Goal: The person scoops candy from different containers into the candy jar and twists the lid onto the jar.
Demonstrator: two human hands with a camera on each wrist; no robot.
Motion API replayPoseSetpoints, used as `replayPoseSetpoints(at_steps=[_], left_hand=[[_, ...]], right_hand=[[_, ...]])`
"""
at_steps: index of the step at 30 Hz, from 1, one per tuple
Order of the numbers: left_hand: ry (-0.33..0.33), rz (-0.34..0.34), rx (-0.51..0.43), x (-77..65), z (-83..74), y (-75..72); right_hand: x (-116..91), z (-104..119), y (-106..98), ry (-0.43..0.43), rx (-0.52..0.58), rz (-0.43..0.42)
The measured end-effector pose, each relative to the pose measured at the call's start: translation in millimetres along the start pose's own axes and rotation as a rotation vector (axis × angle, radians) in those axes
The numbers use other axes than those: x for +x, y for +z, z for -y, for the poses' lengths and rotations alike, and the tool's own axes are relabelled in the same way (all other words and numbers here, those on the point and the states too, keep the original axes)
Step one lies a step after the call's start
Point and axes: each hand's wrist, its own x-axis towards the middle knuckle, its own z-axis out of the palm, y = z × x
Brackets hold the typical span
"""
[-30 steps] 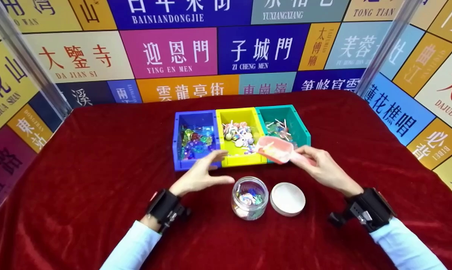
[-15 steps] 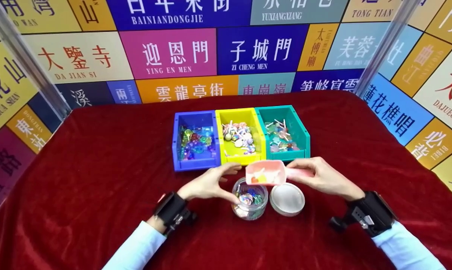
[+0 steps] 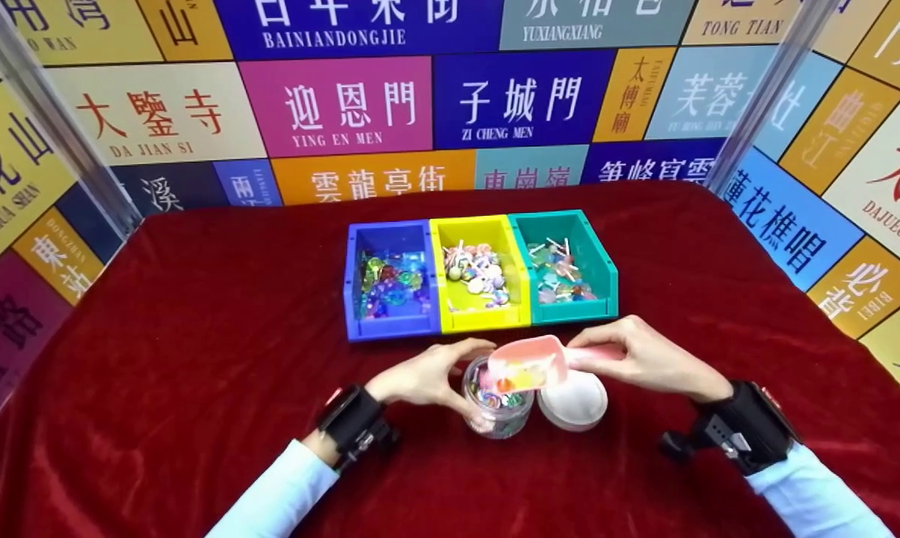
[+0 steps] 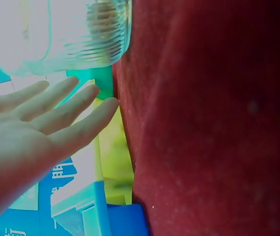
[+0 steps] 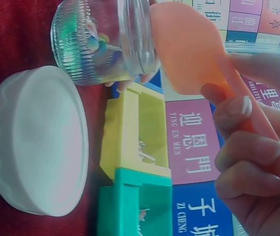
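Note:
My right hand [image 3: 648, 362] grips the handle of a pink scoop [image 3: 541, 348], its fingers curled round it in the right wrist view. Small pale, yellow and orange pieces lie in the scoop, which is tilted over the mouth of a clear ribbed jar [image 5: 88, 46]. Colourful lollipop-like candies sit inside that jar. Around the jar's left side is my left hand [image 3: 424, 379], thumb at the front and fingers behind. In the left wrist view its fingers [image 4: 76, 130] look straight and spread close to the glass; whether they touch it I cannot tell.
A white round lid [image 3: 573, 403] lies right of the jar. Behind stand three joined bins, blue [image 3: 394, 329], yellow [image 3: 487, 321] and green [image 3: 573, 308], each with small candies. Dark red cloth [image 3: 218, 359] covers the table; a printed panel wall [image 3: 338, 104] rises behind.
The scoop has moved from above the bins toward me, over the jar, and now tips left. My left hand has come right to the jar's side.

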Motion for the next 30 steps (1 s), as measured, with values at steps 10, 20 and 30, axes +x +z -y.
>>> replayPoseSetpoints(at_steps=[10, 20, 30], left_hand=[[-0.025, 0.036, 0.061, 1.0, -3.1, 0.2], [-0.008, 0.034, 0.058, 1.5, -1.9, 0.7], [-0.03, 0.034, 0.06, 0.1, -3.1, 0.0]], right_hand=[[3, 14, -6, -0.06, -0.113, -0.007], [4, 30, -12, -0.033, -0.219, 0.03], [5, 43, -13, -0.006, -0.326, 0.015]])
